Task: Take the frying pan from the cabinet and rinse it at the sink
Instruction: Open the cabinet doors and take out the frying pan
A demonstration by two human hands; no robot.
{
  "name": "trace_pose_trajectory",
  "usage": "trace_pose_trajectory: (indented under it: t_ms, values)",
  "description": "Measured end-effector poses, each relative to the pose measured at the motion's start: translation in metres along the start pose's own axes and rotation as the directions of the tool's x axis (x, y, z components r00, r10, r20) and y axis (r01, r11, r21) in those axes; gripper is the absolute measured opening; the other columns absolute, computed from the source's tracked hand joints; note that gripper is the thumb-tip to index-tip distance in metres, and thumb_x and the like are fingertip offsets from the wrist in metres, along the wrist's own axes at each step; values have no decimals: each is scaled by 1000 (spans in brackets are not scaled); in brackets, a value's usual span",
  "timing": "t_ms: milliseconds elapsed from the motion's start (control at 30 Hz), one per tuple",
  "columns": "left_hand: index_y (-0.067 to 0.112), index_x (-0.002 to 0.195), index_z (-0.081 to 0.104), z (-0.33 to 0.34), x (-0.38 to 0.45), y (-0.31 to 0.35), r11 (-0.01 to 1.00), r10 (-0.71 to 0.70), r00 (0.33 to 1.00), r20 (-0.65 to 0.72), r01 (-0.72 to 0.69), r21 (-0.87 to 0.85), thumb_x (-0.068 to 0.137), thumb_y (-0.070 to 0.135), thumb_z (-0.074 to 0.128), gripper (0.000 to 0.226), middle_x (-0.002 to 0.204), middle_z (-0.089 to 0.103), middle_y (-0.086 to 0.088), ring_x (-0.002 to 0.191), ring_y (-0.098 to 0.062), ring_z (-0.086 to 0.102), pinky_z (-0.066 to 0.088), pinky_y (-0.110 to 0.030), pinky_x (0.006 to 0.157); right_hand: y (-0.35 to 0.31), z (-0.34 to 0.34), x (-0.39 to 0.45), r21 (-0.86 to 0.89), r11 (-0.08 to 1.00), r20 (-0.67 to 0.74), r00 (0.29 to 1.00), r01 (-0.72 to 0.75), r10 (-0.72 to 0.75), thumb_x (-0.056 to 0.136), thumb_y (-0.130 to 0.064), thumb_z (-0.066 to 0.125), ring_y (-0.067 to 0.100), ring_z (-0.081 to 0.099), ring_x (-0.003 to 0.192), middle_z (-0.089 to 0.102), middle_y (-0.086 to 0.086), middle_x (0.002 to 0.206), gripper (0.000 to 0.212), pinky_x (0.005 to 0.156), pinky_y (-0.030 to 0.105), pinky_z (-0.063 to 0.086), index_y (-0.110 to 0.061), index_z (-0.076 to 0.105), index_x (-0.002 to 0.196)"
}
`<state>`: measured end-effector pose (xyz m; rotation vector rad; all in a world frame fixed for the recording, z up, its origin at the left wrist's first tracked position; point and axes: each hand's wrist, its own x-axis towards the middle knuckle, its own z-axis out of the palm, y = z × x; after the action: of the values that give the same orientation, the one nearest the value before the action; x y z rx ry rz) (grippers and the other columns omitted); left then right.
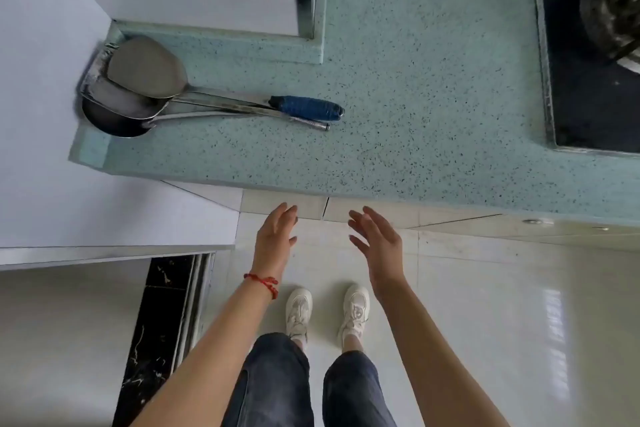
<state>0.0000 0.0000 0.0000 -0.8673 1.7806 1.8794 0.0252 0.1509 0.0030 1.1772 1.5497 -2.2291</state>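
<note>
My left hand [275, 232] and my right hand [377, 243] reach forward below the front edge of the green speckled counter [415, 80], fingers straight and spread, holding nothing. Both hang just in front of the pale cabinet doors [363, 210] under the counter, whose seam runs between the two hands. A red string bracelet circles my left wrist. No frying pan and no sink are in view.
A metal spatula with a blue-wrapped handle [304, 107] and a ladle [114, 114] lie in the counter's left corner against the white wall. A black stove top [595, 97] with a burner sits at the right. A dark doorway threshold [162, 322] is at lower left.
</note>
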Motion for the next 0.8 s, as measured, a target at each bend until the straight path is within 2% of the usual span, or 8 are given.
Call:
trace_pose_trajectory:
  t_ms: [133, 233, 367, 500, 567, 633, 700, 800]
  values:
    - [13, 123, 48, 15, 22, -2, 921, -65, 995, 72, 88, -380, 91, 6, 45, 34, 118, 58, -2, 113, -22, 54, 46, -37, 87, 3, 17, 26, 369, 926, 30, 996, -86, 80, 93, -1, 43, 23, 61, 102, 65, 7, 98, 19, 94, 38, 47, -10, 59, 95]
    - [20, 99, 59, 22, 32, 2, 891, -27, 985, 168, 100, -443, 86, -3, 43, 31, 101, 64, 3, 104, -15, 59, 47, -32, 85, 3, 24, 38, 532, 837, 68, 992, -129, 110, 90, 7, 39, 21, 61, 91, 61, 7, 87, 25, 93, 36, 48, -9, 57, 81]
    - [18, 95, 60, 26, 39, 0, 830, -33, 978, 206, 142, -540, 82, -11, 40, 38, 91, 69, 5, 93, -10, 63, 45, -34, 94, 6, 29, 43, 652, 736, 88, 982, -182, 165, 88, 11, 35, 23, 60, 82, 56, 10, 81, 26, 97, 36, 44, -6, 51, 77]
    - [12, 90, 60, 24, 40, -3, 823, -54, 984, 169, 140, -550, 82, -10, 44, 29, 83, 71, 2, 84, -11, 69, 52, -29, 83, 11, 28, 38, 647, 739, 59, 980, -184, 192, 90, 8, 38, 25, 61, 87, 56, 12, 85, 20, 95, 37, 47, -5, 51, 84]
    - [10, 91, 60, 20, 36, -6, 829, -79, 987, 142, 145, -540, 83, -8, 48, 23, 87, 70, -2, 83, -13, 70, 54, -25, 75, 17, 25, 30, 615, 770, 16, 979, -169, 203, 91, 6, 42, 24, 60, 83, 55, 11, 82, 17, 92, 37, 48, -5, 51, 81]
    - [9, 87, 59, 17, 28, -12, 835, -92, 991, 99, 131, -534, 83, -8, 50, 19, 77, 71, -2, 75, -13, 70, 55, -21, 67, 23, 20, 20, 566, 811, -45, 977, -147, 209, 90, 3, 48, 22, 58, 76, 53, 10, 77, 17, 84, 33, 51, -6, 52, 77]
    - [8, 81, 58, 11, 18, -20, 858, -105, 994, 37, 109, -502, 82, -7, 53, 16, 65, 69, -1, 68, -13, 68, 54, -18, 62, 31, 16, 7, 465, 877, -127, 972, -119, 199, 88, -1, 55, 19, 56, 71, 53, 9, 71, 17, 76, 28, 53, -7, 52, 72]
    - [6, 88, 58, -4, 0, -37, 932, -103, 994, -36, 84, -353, 83, 4, 58, 5, 79, 66, -6, 76, -15, 64, 54, -18, 62, 45, 11, -9, 241, 967, -288, 946, -81, 150, 85, -11, 64, 15, 54, 62, 52, 7, 64, 24, 66, 22, 51, -8, 50, 65]
